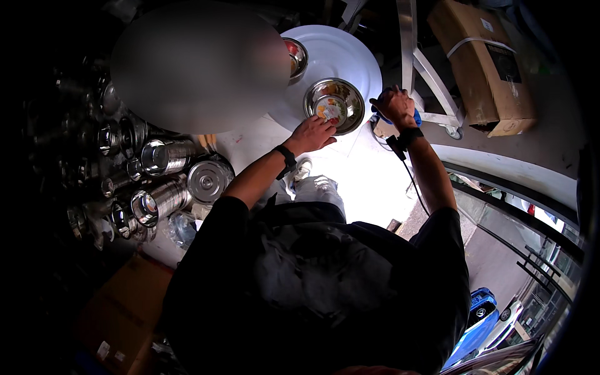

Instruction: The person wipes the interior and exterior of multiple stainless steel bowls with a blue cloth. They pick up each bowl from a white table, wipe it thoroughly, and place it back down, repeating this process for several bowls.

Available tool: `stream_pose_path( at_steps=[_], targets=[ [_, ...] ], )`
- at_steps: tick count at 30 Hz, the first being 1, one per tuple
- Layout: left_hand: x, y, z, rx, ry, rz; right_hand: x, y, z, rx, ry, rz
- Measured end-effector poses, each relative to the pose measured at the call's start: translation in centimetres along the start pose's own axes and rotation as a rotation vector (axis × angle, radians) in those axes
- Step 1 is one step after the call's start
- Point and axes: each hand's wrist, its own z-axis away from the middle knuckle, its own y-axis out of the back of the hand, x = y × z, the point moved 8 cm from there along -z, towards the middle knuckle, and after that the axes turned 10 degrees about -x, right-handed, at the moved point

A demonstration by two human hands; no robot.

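Bright daylight whitened the floor (369, 175) below a round, pale bench (353, 53), with metal pots (164, 197) crowded in the shade to the left. From my distant post, through the head camera, I found the steel bowl (350, 100) at the bench's near edge, toward its right. It lay just ahead of the left hand (314, 133) and a little to the right. Being round, the bowl gave me no long axis to line up with, so I judged its near rim to be the reference that mattered. The left hand was nearer, its fingers bent over that rim; I could not tell whether they pinched anything. The right hand (394, 105) was past the bench's right edge, apart from the bowl, its fingers curled beside a blue item (417, 117). Whether it was clamped on that, I could not tell either.

A second bowl (299, 59) stood farther back and left on the bench, partly hidden by a grey blur (200, 65).

As for markings, the steel bowl held a white, orange and red patch (328, 110), perhaps a label, with no writing I could read. A strapped carton (465, 62) beyond the right edge carried a small white label (487, 24) and a dark printed panel (502, 62), both too small for me to make out.
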Motion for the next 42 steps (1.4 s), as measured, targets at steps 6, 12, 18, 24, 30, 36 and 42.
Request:
stream_pose_path(
  at_steps=[6,12,18,24,30,36,42],
  targets=[
    [-0.1,0.2,0.2,0.009,0.006,-0.071,0.2,2.9,-1.9,0.014,0.058,-0.23],
    [-5.7,7.7,3.8,0.446,0.175,0.19,-4.8,6.6,-6.2,0.149,0.122,-0.277],
    [-25.7,1.7,10.4,0.485,0.991,0.485,-12.1,4.7,-15.1,-0.08,0.089,-0.124],
    [-33.6,0.2,8.2,0.159,1.083,0.498,-19.8,1.6,-20.8,-0.237,0.093,0.14],
    [-36.0,-1.2,6.3,-0.037,0.923,0.369,-22.6,-0.8,-23.3,-0.374,0.079,0.181],
    [-36.4,-2.7,4.6,-0.08,0.817,0.297,-21.4,-1.3,-22.8,-0.508,0.015,-0.08],
    [-36.8,-2.5,4.6,-0.127,0.733,0.235,-21.7,-0.4,-23.8,-0.403,-0.006,-0.017]
  ],
)
